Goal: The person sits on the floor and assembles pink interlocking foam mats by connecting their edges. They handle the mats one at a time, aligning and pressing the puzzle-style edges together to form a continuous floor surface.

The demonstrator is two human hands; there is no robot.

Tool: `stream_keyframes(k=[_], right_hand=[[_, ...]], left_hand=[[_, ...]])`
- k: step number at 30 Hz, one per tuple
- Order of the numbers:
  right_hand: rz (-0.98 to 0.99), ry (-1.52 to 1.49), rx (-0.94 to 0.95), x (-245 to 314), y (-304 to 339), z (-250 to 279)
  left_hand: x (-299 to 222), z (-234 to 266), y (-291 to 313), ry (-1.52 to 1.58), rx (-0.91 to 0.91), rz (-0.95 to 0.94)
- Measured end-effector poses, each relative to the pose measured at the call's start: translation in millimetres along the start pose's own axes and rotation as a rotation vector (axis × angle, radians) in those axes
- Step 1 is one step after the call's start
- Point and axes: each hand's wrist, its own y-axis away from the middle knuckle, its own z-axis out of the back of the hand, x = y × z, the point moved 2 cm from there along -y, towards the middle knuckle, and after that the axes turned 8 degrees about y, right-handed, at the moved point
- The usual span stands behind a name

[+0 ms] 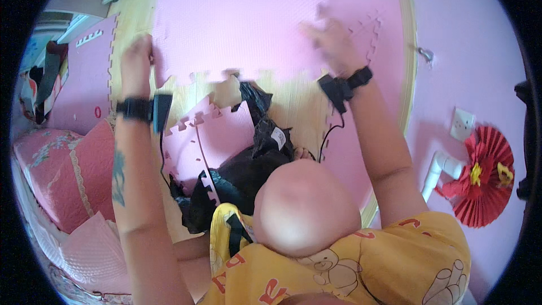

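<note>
A large pink foam mat tile (237, 22) with toothed edges is held out in front of me, flat side up. At its left edge, my left hand (138, 59) is closed, fingers curled at the border. My right hand (332, 45) grips the right edge, thumb side over the top surface; it is slightly blurred, and some fingers are hidden. Both wrists carry black straps with small cabled devices. Nearer to me, more pink foam tiles (226, 133) lie on the wooden floor, partly in a crumpled black plastic bag (243, 172).
Pink foam matting (364, 0) runs along the lilac wall (451, 45) at right. A red paper fan decoration (488, 178), a white pipe (437, 172) and a socket (462, 123) are on that side. Left are another pink mat (87, 73) and a pink quilted cover (62, 164).
</note>
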Motion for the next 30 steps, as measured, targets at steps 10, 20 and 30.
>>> stream_keyframes(k=[10,20,30], right_hand=[[0.145,-0.362,-0.207,-11,98,116],[0.079,-0.216,-0.183,-4,110,105],[-0.083,-0.243,-0.176,-74,139,119]], left_hand=[[-62,-108,-16,0.321,0.517,0.216],[-42,-77,-26,0.150,0.015,0.120],[-81,-87,-103,0.833,0.528,0.333]])
